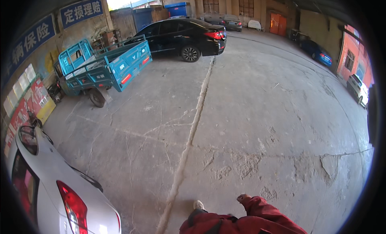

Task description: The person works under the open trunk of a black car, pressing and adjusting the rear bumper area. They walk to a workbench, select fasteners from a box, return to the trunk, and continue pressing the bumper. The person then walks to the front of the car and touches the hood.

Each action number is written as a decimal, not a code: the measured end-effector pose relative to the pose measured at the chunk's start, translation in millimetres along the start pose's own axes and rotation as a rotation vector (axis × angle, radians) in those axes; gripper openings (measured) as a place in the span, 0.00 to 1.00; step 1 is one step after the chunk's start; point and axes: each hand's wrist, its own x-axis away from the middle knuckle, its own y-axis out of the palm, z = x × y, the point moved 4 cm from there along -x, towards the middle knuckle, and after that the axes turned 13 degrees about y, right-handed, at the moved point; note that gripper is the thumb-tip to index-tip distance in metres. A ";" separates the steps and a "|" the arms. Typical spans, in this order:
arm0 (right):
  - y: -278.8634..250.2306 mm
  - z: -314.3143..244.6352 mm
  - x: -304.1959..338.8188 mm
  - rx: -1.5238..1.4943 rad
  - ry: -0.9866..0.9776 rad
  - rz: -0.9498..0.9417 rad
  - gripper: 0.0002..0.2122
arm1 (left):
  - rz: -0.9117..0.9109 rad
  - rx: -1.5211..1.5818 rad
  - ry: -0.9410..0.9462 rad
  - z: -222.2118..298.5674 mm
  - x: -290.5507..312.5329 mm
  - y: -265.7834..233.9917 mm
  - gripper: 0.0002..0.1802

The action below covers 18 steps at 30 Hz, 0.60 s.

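My right hand (pixel 242 198) shows at the lower edge, at the end of a red sleeve (pixel 267 210). It hangs over the concrete floor, touching nothing that I can see. It is small in the view, and its fingers are too unclear to tell whether they are curled or apart. My left hand is out of sight. A light-coloured shoe (pixel 198 204) of mine stands on the floor beside a pale seam (pixel 189 145). The nearest large thing is a silver-white car (pixel 52 193) at the lower left, its red tail light (pixel 73 206) facing me.
A blue cargo tricycle (pixel 102 69) stands at the left, beside a black sedan (pixel 177 37). Signboards (pixel 36 101) lean along the left wall. Farther off are a grey car (pixel 231 22), a blue car (pixel 315 52) and a white car (pixel 358 88). Broken patches (pixel 245 163) mark the concrete.
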 end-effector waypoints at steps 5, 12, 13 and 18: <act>-56.5 -35.9 -67.7 -0.414 0.345 -0.200 0.18 | 0.270 -0.018 0.030 49.5 -153.4 -252.3 0.23; -26.8 -38.3 -238.5 0.195 0.557 -0.476 0.21 | 0.625 0.015 0.235 144.3 -389.3 -529.7 0.19; -35.3 -54.8 -268.6 0.213 0.529 -0.524 0.21 | 0.617 -0.004 0.237 143.9 -412.7 -538.9 0.18; -134.4 -191.8 -470.3 0.374 0.199 -0.486 0.20 | 0.137 -0.066 0.140 151.4 -488.8 -541.1 0.21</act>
